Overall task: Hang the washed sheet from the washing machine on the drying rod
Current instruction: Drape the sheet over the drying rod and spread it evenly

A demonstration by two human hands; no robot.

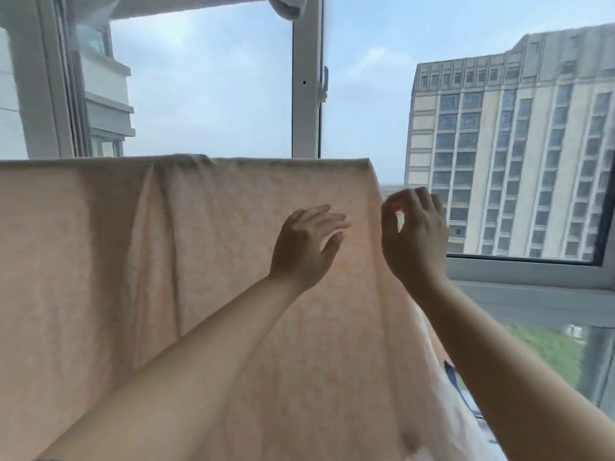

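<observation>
Before the sheet, left hand, fingers straight; right hand curled at its edge, grip unclear.

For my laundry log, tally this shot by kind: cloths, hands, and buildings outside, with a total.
Pale peach fabric sheet, draped: 1
White bunched cloth at the top: 1
Bare hands, left hand and right hand: 2
Tall buildings outside, grey building and beige building: 2
Total: 6

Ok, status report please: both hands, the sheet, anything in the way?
Left hand open, in front of pale peach fabric sheet. Right hand curled at its right edge, grip unclear. Sheet hangs draped, creased. Nothing blocking.
</observation>
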